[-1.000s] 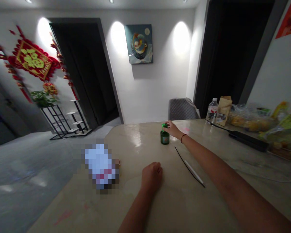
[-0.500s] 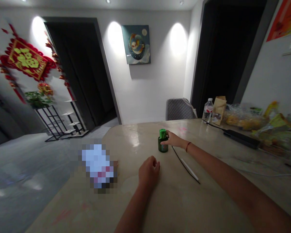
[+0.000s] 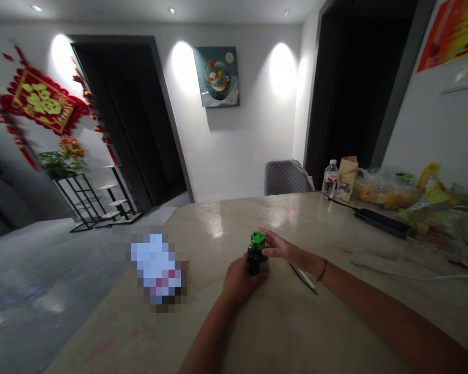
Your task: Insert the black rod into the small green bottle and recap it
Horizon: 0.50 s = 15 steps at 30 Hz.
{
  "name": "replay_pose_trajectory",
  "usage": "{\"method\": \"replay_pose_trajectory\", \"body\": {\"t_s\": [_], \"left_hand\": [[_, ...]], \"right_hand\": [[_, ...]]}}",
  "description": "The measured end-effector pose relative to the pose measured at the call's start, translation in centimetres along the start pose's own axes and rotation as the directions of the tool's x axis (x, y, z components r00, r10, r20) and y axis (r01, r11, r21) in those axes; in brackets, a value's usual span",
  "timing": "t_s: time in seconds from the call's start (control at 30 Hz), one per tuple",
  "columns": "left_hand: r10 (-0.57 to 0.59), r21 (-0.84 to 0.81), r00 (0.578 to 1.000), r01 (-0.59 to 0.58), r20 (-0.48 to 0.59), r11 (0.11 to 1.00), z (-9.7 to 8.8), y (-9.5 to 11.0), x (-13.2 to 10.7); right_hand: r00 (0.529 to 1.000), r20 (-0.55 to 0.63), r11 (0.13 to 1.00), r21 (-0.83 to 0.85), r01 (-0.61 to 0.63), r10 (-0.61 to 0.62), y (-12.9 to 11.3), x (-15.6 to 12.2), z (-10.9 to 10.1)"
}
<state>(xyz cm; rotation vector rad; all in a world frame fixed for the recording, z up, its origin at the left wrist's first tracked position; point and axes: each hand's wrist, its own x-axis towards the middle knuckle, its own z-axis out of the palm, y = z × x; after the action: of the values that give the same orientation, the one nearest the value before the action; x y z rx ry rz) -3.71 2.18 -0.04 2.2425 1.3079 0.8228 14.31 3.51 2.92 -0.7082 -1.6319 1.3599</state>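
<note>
A dark green glass bottle with a bright green ridged cap stands upright on the table, close to my body's side of it. My left hand is wrapped round the bottle's lower body from the left and front, its thumb across the near side. At the bottle's upper right is my right hand, with fingers apart and extended beside the cap. Whether its fingertips touch the glass I cannot tell. Just right of the bottle, a thin black cable and a slim white stick lie partly behind my right wrist.
A blurred-out, pixelated object lies at the table's left edge. On the right are a black power strip, a white cable, a water bottle, a paper bag and plastic bags. A grey chair stands behind the table.
The green bottle has come nearer to me and slightly left. My left hand has closed round its body, while my right hand's fingers have loosened from it.
</note>
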Motion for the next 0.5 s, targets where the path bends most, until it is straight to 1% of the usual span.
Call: {"method": "replay_pose_trajectory", "body": {"t_s": [0.07,0.17,0.3,0.4,0.5], "left_hand": [[-0.019,0.000,1.000,0.019,0.000,1.000,0.0,0.1,0.0],[-0.034,0.009,0.999,0.034,0.005,0.999,-0.1,0.1,0.0],[-0.019,0.009,1.000,0.018,0.006,1.000,-0.1,0.1,0.0],[-0.032,0.014,0.999,0.032,0.007,0.999,0.0,0.1,0.0],[-0.048,0.018,0.999,0.048,0.010,0.999,0.0,0.1,0.0]], "right_hand": [[1.000,-0.010,1.000,0.015,-0.021,0.021,-0.7,-0.5,0.1],[0.998,-0.054,0.999,-0.024,-0.034,0.033,-1.4,-1.4,0.2],[0.992,-0.105,0.997,-0.036,-0.067,0.063,-1.4,-2.7,-0.1],[0.985,-0.172,0.999,0.021,-0.024,0.027,-1.4,-3.5,-0.4],[0.960,-0.279,0.998,0.055,0.025,-0.008,-1.7,-3.7,-0.6]]}}
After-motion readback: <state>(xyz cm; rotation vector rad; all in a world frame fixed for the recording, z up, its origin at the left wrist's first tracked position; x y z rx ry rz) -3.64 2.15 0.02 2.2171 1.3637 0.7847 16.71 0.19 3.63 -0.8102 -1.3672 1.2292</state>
